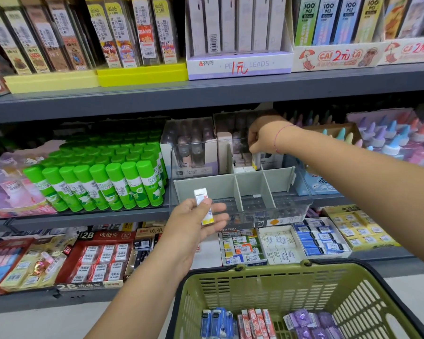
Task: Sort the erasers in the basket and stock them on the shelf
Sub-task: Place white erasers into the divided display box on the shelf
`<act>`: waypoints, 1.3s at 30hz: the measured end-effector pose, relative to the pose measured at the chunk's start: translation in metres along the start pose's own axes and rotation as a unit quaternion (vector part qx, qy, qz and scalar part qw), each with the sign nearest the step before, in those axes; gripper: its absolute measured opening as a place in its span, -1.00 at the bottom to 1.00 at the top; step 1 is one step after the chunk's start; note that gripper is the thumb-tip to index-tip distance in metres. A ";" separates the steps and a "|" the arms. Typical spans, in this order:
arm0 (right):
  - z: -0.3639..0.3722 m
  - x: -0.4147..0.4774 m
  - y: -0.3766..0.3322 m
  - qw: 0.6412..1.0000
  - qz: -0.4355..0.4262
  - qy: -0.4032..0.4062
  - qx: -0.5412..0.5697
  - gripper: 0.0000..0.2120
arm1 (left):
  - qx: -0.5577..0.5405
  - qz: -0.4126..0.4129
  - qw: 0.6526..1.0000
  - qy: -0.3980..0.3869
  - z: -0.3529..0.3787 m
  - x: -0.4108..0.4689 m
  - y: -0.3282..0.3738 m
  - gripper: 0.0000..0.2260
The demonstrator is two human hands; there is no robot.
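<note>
- Nearest, the green basket [301,272]: sits low under both arms, likely to keep each pick short. Holds loose stock bunched by kind, with blue erasers [217,322] to the left, red erasers [256,322] in the middle and purple erasers [311,321] to the right, apparently to ease the sorting.
- Next up, the left hand [194,223]: hovers palm up in front of the shelf [88,220], thumb and fingers pinched round a white-and-yellow eraser [204,207]. Keeps it on end and clear of the basket, seemingly as the next piece in line.
- Just beyond, the clear storage box [291,204]: stands on that shelf beside the green glue sticks [108,187], split by grey dividers into compartments. Front compartments probably meant for the basket's other kinds.
- Farther in, the right hand [262,138]: reaches over the box from the right, fingers curled downward and clamped on a second eraser [255,161] of the same white-and-yellow kind. Holds it on end at a back compartment, just beside a row of small packs, presumably to stand it upright and so fit more in. Contact with the compartment floor impossible to tell, hidden by the divider.
- Farthest, the upper shelf board [206,94]: carries pencil-lead packs [239,25], by the look of it no part of this job.
</note>
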State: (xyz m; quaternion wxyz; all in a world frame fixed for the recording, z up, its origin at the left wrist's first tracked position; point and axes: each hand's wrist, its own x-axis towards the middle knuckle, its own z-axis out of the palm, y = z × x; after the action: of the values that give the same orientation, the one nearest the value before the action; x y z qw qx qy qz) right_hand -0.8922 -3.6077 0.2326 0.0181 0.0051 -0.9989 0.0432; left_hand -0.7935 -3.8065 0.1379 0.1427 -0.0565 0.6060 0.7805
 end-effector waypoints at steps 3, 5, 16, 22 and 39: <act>-0.004 -0.002 -0.003 1.000 0.005 -0.015 -0.008 -0.75 | 0.009 0.000 1.000 -0.004 0.000 -0.002 0.000 -0.88; -0.003 -0.003 -0.006 1.000 0.003 -0.017 -0.023 -0.78 | 0.013 0.000 1.000 -0.004 0.000 -0.001 0.000 -0.88; 0.004 -0.003 -0.014 0.998 0.025 0.049 -0.029 -0.79 | 0.007 -0.001 1.000 -0.006 0.000 -0.002 0.002 -0.88; 0.007 -0.002 -0.013 0.999 0.037 0.033 -0.020 -0.79 | 0.000 0.000 1.000 -0.005 0.001 -0.003 0.003 -0.89; -0.001 0.002 0.027 0.991 0.009 -0.020 0.135 -0.78 | 0.004 0.004 1.000 -0.004 0.000 -0.003 0.002 -0.88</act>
State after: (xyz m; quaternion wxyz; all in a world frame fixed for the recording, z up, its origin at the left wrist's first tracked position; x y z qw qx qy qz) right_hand -0.8940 -3.5812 0.2310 -0.0029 -0.0002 -0.9840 0.1781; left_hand -0.7907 -3.8072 0.1406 0.1425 -0.0508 0.6087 0.7788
